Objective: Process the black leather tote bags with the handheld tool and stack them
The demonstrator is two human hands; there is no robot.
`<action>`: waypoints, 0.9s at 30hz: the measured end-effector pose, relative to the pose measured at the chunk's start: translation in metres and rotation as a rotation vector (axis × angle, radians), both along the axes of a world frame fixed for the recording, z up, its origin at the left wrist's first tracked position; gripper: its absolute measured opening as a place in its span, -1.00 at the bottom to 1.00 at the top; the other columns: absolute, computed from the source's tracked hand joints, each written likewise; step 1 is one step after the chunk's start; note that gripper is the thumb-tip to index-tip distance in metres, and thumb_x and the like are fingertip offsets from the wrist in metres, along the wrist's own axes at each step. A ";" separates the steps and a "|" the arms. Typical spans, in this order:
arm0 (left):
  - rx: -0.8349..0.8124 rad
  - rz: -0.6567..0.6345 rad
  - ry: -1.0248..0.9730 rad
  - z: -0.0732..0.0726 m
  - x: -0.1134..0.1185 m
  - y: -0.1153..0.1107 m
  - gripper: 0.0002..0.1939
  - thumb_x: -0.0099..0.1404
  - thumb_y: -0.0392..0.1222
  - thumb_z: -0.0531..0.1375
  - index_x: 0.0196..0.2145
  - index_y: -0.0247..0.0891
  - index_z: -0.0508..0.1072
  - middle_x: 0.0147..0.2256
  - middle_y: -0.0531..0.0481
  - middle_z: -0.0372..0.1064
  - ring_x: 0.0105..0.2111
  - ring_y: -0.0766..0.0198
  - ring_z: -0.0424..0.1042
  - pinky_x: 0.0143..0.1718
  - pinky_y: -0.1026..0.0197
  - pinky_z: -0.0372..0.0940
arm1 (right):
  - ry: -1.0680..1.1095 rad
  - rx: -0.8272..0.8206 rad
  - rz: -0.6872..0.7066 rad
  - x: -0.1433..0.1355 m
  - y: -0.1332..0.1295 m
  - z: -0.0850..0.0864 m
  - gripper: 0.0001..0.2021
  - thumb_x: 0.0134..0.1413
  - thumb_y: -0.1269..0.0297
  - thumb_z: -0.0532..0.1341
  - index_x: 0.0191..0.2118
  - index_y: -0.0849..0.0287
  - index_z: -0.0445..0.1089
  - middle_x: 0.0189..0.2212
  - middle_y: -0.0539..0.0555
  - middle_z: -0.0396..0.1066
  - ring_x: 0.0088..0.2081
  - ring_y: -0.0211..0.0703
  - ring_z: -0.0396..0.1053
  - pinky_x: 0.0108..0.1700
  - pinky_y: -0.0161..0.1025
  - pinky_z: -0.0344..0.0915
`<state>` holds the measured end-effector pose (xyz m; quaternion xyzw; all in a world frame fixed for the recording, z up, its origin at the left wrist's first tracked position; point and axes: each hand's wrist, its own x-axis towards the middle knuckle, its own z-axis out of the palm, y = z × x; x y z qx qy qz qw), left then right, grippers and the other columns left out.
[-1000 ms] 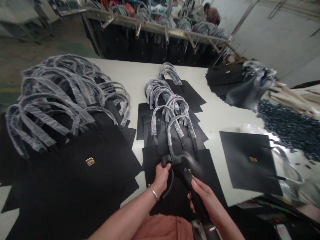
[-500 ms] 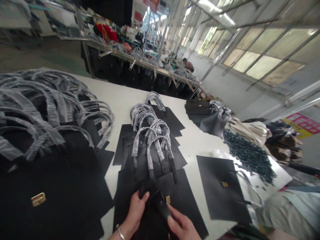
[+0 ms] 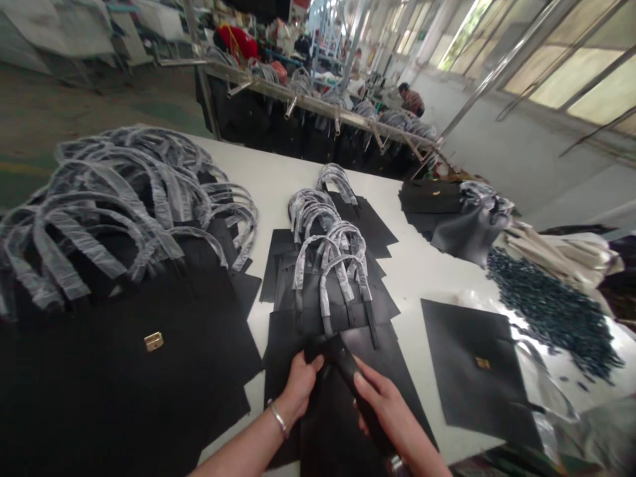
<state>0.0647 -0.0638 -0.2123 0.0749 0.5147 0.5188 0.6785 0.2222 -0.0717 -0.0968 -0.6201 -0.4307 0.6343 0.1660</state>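
Between my two hands is a black strap-like piece (image 3: 342, 354), bent near its top, held just above a black bag panel (image 3: 330, 430). My left hand (image 3: 304, 379) pinches its left end with thumb and fingers. Closed around its right length is my right hand (image 3: 380, 397), thumb on top; some of its fingers are hidden beneath. A silver bracelet circles my left wrist. Just beyond my hands, plastic-wrapped bag handles (image 3: 344, 265) rise from overlapping black panels. I cannot tell whether the strap-like piece is fixed to the panel under it.
To the left lies a big pile of black panels with wrapped handles (image 3: 134, 192) and a gold clasp (image 3: 154, 341). Another black panel (image 3: 472, 364) with a clasp lies right, near a heap of small dark pieces (image 3: 551, 305). A metal rack (image 3: 318, 112) stands behind the white table (image 3: 278, 173).
The view has swung left, so things appear farther right. My hands have come closer together, and the strap-like piece now stretches across between them. The gold clasp seen near my right hand is now hidden.
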 end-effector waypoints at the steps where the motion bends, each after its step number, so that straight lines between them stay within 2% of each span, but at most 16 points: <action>1: -0.018 0.017 0.009 0.000 0.000 0.000 -0.58 -0.07 -0.12 0.42 -0.26 -0.40 0.52 -0.29 -0.19 0.53 -0.33 0.09 0.50 -0.24 0.13 0.35 | 0.004 -0.021 -0.004 0.001 -0.002 0.000 -0.31 0.10 -0.10 0.16 0.28 0.13 0.15 -0.62 -0.11 0.31 -0.70 -0.33 0.30 -0.64 -0.40 0.22; 5: -0.074 0.052 0.038 0.001 0.001 0.001 -0.64 -0.07 -0.20 0.41 -0.29 -0.40 0.52 -0.33 -0.17 0.53 -0.37 0.13 0.49 -0.25 0.15 0.36 | 0.007 -0.134 -0.067 0.006 -0.012 -0.005 -0.26 0.05 -0.11 0.20 0.28 0.19 0.13 -0.63 -0.09 0.33 -0.72 -0.31 0.30 -0.69 -0.40 0.19; 8: -0.087 0.044 0.032 0.006 0.001 0.003 -0.68 -0.06 -0.25 0.39 -0.30 -0.40 0.53 -0.33 -0.18 0.54 -0.40 0.13 0.50 -0.29 0.14 0.37 | -0.010 -0.079 -0.235 0.009 -0.010 -0.006 -0.29 0.09 -0.08 0.19 0.27 0.20 0.12 -0.62 -0.07 0.35 -0.69 -0.29 0.31 -0.66 -0.38 0.24; 10: -0.080 0.035 0.024 0.010 0.001 0.003 -0.69 -0.06 -0.25 0.37 -0.31 -0.41 0.53 -0.33 -0.19 0.54 -0.40 0.11 0.51 -0.29 0.14 0.38 | -0.007 -0.040 -0.299 0.013 -0.009 -0.004 -0.30 0.09 -0.06 0.20 0.27 0.17 0.11 -0.61 -0.06 0.36 -0.68 -0.28 0.32 -0.64 -0.36 0.26; 13: -0.061 0.028 0.015 0.016 0.001 0.005 -0.66 -0.07 -0.24 0.38 -0.30 -0.42 0.54 -0.32 -0.21 0.54 -0.37 0.08 0.52 -0.26 0.11 0.40 | 0.010 -0.064 -0.322 0.023 -0.014 -0.001 -0.25 0.05 -0.07 0.24 0.29 0.15 0.08 -0.62 -0.06 0.37 -0.69 -0.28 0.31 -0.65 -0.35 0.26; 17: -0.050 0.017 0.002 0.019 0.003 0.006 -0.59 -0.09 -0.20 0.40 -0.24 -0.42 0.53 -0.29 -0.23 0.54 -0.34 0.05 0.53 -0.22 0.06 0.40 | 0.042 -0.148 -0.342 0.031 -0.034 -0.001 -0.22 0.03 -0.08 0.25 0.31 0.13 0.06 -0.62 -0.05 0.40 -0.69 -0.27 0.33 -0.66 -0.37 0.23; 21: -0.047 -0.010 -0.001 0.015 0.003 0.006 -0.56 -0.11 -0.17 0.43 -0.24 -0.41 0.53 -0.27 -0.24 0.54 -0.31 0.04 0.53 -0.20 0.06 0.39 | 0.094 -0.206 -0.335 0.023 -0.047 -0.005 -0.22 0.01 -0.09 0.25 0.30 0.10 0.07 -0.64 -0.05 0.39 -0.72 -0.28 0.32 -0.70 -0.41 0.18; 27: -0.031 -0.001 0.045 0.008 0.002 0.007 -0.56 -0.12 -0.16 0.44 -0.25 -0.38 0.53 -0.25 -0.21 0.54 -0.30 0.08 0.53 -0.16 0.09 0.37 | 0.128 -0.202 -0.327 0.007 -0.040 -0.009 -0.27 0.05 -0.06 0.22 0.29 0.11 0.09 -0.64 -0.08 0.37 -0.73 -0.30 0.31 -0.70 -0.40 0.21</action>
